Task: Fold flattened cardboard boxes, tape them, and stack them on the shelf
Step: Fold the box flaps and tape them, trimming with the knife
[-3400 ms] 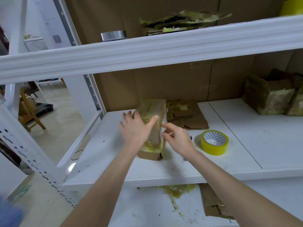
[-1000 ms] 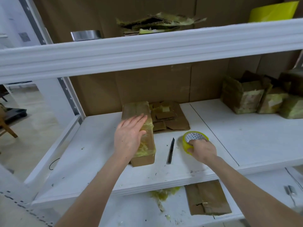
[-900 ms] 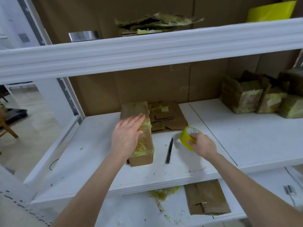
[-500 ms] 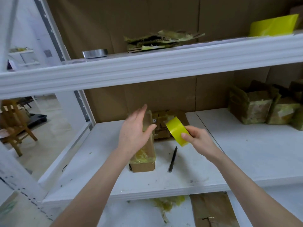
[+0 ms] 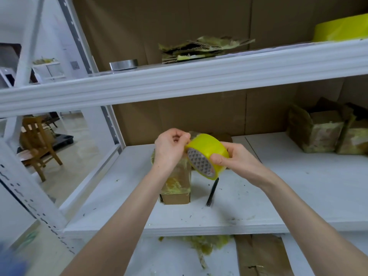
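My right hand (image 5: 237,159) grips a yellow tape roll (image 5: 207,150), held up in the air above the middle shelf (image 5: 278,196). My left hand (image 5: 169,148) has its fingertips curled at the roll's upper left edge, picking at the tape there. Below the hands, a folded brown cardboard box (image 5: 176,186) with yellowish tape on it lies on the shelf, partly hidden by my left wrist. Behind the roll, a pile of flattened cardboard (image 5: 225,135) is mostly hidden.
A black knife (image 5: 212,193) lies on the shelf right of the box. Several taped boxes (image 5: 322,130) stand at the back right. The upper shelf holds flattened cardboard (image 5: 201,49), a silver tape roll (image 5: 123,65) and a yellow sheet (image 5: 342,28). Tape scraps (image 5: 201,244) and cardboard (image 5: 260,255) lie below.
My right hand picked the tape roll up off the shelf and raised it. My left hand left the box and came up to the roll's edge.
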